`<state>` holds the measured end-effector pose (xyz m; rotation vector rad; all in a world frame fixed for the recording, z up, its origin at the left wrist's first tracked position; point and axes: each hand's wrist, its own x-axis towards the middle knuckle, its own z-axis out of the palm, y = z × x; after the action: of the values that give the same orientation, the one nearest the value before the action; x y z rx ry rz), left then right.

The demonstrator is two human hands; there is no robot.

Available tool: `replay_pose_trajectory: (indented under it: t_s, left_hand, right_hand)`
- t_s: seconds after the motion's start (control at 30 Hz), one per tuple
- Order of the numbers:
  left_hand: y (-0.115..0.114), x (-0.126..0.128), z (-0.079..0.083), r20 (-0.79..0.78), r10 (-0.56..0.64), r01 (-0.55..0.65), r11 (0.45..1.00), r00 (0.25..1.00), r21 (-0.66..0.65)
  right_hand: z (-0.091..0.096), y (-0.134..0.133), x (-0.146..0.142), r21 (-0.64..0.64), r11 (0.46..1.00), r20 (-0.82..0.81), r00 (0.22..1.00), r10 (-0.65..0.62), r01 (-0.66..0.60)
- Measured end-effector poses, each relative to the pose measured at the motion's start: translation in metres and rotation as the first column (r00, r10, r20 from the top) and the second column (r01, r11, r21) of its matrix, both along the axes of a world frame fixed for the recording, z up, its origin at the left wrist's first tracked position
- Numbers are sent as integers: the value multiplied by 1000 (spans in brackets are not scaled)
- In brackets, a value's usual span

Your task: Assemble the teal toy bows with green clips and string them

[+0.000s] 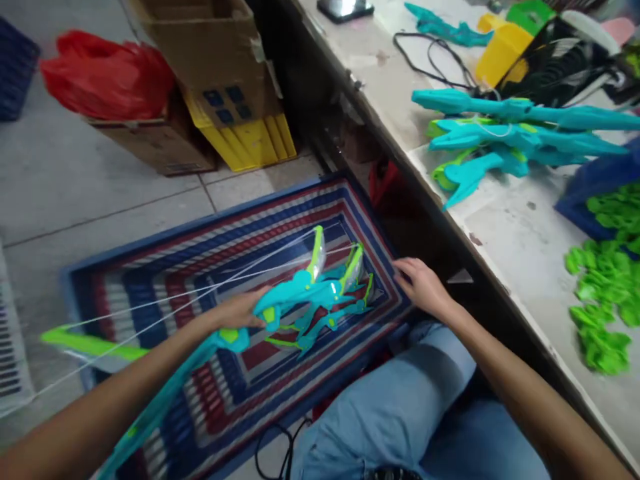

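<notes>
Work looks partway along, judging by how things lie: some teal bows (327, 320) are in the striped basket (150, 245), while a stack of teal pieces (525, 137) and a loose heap of lime parts (605, 287) lie on the tabletop (523, 230), probably left to handle. How many are complete, I cannot tell. The held bow (287, 293) is over the basket, its long axis running diagonally from near left to far right; the lime limb at its right end points up toward the far side, and white strings (215, 288) stretch back leftward. A second bow (353, 267) overlaps it, blurring their outlines. The left hand (245, 310) has its grip wrapped around the teal midsection. The right hand (423, 283) is at the basket's right rim, no bow in its grip; whether it grasps the rim, I cannot tell.
</notes>
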<state>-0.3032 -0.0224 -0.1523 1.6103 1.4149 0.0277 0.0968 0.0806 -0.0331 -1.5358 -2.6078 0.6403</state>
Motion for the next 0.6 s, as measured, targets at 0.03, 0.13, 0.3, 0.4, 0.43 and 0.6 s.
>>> replay_pose_trajectory:
  t_s: [0.03,0.13,0.3,0.4,0.43,0.6]
  left_hand:
    - [6,-8,-19,-51,27,-30,998,998,-61]
    - [32,-13,-74,-213,126,-153,982,969,-114]
    - [87,-4,-148,-246,130,-168,976,960,-137]
    - [116,1,-186,-285,85,-139,975,955,-176]
    - [124,3,-198,-296,75,-136,973,952,-189]
    - [146,12,-249,-337,27,-116,962,941,-247]
  right_hand:
    - [-34,26,-14,-40,999,92,995,-31,35]
    - [-117,97,-48,-74,978,293,941,-167,196]
    - [-193,150,-63,-51,962,389,892,-229,269]
    - [-215,153,-56,22,967,421,874,-241,256]
    - [-219,152,-54,34,969,429,872,-236,245]
    - [-227,150,-48,85,969,424,872,-245,231]
